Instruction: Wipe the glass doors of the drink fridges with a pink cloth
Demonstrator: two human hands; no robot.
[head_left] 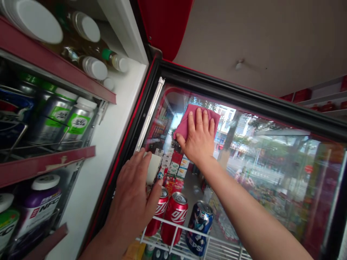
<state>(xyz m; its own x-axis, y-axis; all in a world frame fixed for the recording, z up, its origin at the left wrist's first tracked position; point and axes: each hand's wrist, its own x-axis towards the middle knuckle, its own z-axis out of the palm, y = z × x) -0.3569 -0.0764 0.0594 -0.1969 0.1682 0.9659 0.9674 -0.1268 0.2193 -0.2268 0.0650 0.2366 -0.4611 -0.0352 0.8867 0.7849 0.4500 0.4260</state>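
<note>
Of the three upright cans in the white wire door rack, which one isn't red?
The dark blue Pepsi can, rightmost of the three; the two red cans stand nearer the left hand.

Two grips show, the left grip (134,189) and the right grip (199,141), with one pink cloth (184,124). The wire rack (225,247) carries three cans: two red cans (173,218) and one blue Pepsi can (199,229). Three shelf strips are in view. Behind the top strip (54,59) are at least five bottles with white caps (89,27). Toward the right end of the middle strip (27,169) stand two silver bottles (77,122). The bottom strip (51,240) has two NFC bottles, one purple bottle (35,216) and one green bottle (7,220). There is one light strip (150,113).
</note>
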